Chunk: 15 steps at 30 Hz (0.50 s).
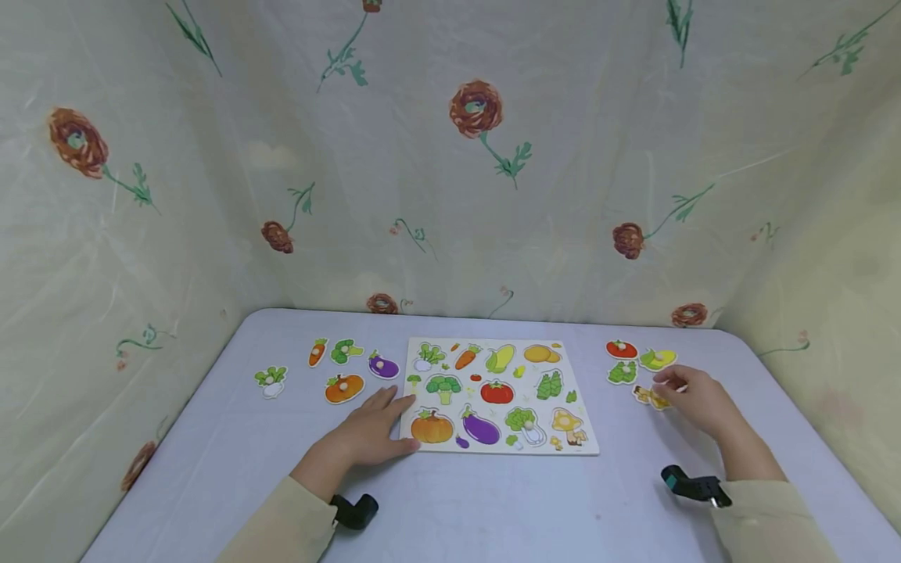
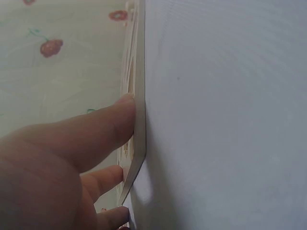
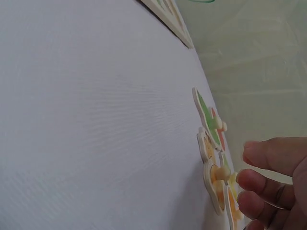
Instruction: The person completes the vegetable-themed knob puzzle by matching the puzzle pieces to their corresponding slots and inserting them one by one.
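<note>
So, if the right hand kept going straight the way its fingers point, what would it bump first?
Probably the round wooden knob on the yellow-orange puzzle piece just ahead of the right hand, though the depth is hard to judge.

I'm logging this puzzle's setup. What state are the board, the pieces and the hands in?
Board: flat
Left hand: resting on the board's left edge
Right hand: fingers bent, apparently holding nothing
Cabbage piece: appears set in the board
Turnip piece: loose
Carrot piece: loose
Broccoli piece: loose
Eggplant piece: loose
Pumpkin piece: loose
Tomato piece: loose
Asparagus piece: loose
Corn piece: loose
Yellow-brown piece: loose, partly behind the right hand
</note>
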Each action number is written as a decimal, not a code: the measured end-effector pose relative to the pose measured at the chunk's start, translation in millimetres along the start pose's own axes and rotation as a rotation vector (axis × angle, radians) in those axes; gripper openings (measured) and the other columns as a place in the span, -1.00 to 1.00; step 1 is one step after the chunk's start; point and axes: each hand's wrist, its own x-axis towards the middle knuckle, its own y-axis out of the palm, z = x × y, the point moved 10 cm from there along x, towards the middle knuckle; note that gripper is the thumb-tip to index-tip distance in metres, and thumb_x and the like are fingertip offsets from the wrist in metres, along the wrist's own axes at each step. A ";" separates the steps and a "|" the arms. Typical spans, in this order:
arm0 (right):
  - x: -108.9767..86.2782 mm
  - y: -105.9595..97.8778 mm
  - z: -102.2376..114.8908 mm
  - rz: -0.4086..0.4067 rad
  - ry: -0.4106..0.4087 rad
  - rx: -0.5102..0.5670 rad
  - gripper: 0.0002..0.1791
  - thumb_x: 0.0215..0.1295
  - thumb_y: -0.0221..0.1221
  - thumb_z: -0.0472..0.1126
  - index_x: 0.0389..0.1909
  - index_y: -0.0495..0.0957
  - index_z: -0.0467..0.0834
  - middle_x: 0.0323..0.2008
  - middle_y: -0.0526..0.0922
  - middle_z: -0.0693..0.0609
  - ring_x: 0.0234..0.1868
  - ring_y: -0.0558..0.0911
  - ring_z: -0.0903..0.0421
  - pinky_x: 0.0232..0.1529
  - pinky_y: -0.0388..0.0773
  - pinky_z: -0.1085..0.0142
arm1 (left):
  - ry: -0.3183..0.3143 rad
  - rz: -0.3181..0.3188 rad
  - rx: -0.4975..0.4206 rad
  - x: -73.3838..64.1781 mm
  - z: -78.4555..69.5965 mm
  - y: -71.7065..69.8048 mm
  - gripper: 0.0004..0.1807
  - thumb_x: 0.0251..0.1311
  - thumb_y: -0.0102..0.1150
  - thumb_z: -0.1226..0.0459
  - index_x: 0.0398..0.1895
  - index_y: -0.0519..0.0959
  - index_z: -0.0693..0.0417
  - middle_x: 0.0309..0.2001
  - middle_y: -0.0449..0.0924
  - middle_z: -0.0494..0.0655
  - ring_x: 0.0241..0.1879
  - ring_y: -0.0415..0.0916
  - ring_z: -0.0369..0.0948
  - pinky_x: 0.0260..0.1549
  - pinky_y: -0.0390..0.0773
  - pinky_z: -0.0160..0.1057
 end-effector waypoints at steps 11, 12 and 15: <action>7.5 9.6 -17.1 -0.013 0.036 -0.002 -0.66 0.38 0.14 -0.16 -0.01 0.51 -0.36 -0.24 0.59 -0.22 -0.25 0.52 -0.03 -0.32 0.36 0.30 | -0.003 0.004 0.002 1.1 2.6 2.7 -0.15 0.17 0.27 -0.14 0.51 0.25 -0.15 0.59 0.01 0.07 0.59 -0.07 0.08 0.45 0.15 0.25; 7.5 10.6 -17.2 -0.010 0.040 -0.001 -0.66 0.38 0.14 -0.17 -0.02 0.51 -0.37 -0.25 0.58 -0.21 -0.25 0.52 -0.03 -0.32 0.36 0.29 | -0.003 0.004 0.002 1.2 2.7 2.7 -0.15 0.17 0.27 -0.14 0.51 0.25 -0.15 0.59 0.01 0.07 0.59 -0.07 0.08 0.45 0.15 0.25; 7.7 12.6 -16.4 -0.009 0.048 0.001 -0.67 0.36 0.15 -0.18 -0.03 0.53 -0.37 -0.28 0.57 -0.18 -0.26 0.50 -0.02 -0.32 0.34 0.29 | -0.006 0.006 -0.001 1.2 3.2 2.8 -0.15 0.17 0.27 -0.14 0.51 0.25 -0.16 0.59 0.01 0.07 0.59 -0.08 0.07 0.45 0.14 0.25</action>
